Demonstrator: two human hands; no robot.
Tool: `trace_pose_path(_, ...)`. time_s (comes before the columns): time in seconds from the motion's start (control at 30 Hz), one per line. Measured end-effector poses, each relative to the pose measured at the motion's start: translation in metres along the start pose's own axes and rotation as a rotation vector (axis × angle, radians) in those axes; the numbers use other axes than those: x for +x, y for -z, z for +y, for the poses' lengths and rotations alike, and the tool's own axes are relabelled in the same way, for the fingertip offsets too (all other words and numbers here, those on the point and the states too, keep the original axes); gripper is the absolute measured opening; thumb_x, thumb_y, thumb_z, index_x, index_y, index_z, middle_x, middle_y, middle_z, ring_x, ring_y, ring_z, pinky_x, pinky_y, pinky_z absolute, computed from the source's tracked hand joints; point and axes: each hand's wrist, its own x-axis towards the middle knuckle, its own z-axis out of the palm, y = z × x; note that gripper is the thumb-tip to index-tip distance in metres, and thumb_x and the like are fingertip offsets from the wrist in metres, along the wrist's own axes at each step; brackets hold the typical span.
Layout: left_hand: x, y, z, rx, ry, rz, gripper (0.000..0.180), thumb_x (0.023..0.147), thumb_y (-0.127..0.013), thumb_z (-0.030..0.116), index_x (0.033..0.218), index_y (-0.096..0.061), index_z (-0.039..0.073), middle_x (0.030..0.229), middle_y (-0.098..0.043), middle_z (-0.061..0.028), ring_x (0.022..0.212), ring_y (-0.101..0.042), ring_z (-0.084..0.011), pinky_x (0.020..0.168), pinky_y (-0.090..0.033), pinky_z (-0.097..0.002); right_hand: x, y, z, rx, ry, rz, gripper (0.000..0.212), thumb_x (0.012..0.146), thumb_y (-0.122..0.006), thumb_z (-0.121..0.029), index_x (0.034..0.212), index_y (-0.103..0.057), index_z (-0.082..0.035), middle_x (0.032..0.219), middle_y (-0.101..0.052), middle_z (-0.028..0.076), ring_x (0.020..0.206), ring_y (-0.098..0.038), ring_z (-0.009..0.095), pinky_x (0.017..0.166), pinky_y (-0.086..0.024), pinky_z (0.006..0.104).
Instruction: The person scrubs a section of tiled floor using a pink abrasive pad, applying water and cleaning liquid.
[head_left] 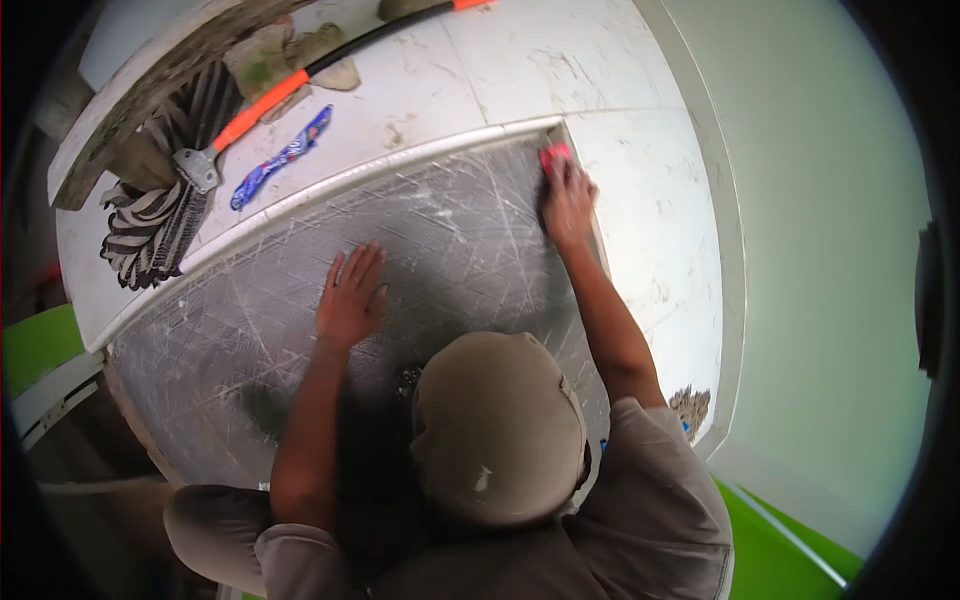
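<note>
Head view: left hand point(352, 298) spreads on grey slab point(450, 225); right hand point(570, 205) apparently grips pink pad point(553, 154).

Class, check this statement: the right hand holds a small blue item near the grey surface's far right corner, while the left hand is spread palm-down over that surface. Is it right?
Not quite: the head view shows the small item in the right hand is red, not blue. The rest is right.

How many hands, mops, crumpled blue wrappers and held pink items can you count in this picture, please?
Hands: 2 (left hand, right hand)
Mop: 1
Crumpled blue wrapper: 1
Held pink item: 1
Total: 5
</note>
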Motion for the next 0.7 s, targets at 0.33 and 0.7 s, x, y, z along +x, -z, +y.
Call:
trace_pose_path(0.33,-0.002,0.002,-0.005,0.029,0.018,0.025,0.061,0.101,-0.056,0.025,0.158,-0.042,0.013,0.167,-0.036,-0.0045,0.155,-0.030,-0.0232,0.128,-0.019,-0.0482,-0.356,0.095,0.075,-0.017,-0.159,-0.386,0.076,0.088,-0.059,-0.013,0.161,-0.038,-0.014,0.151,-0.048,0.021,0.126,-0.051,0.038,0.104,-0.037,0.0518)
trace_pose_path(0.7,-0.004,-0.002,0.003,0.051,-0.019,0.028,0.058,0.103,-0.051,0.025,0.159,-0.040,0.012,0.167,-0.036,-0.0078,0.156,-0.029,-0.0249,0.128,-0.016,-0.0487,-0.056,0.011,0.007,0.087,-0.077,-0.060,0.075,0.093,-0.049,-0.002,0.164,-0.030,-0.015,0.153,-0.048,0.023,0.136,-0.050,0.037,0.109,-0.040,0.0526)
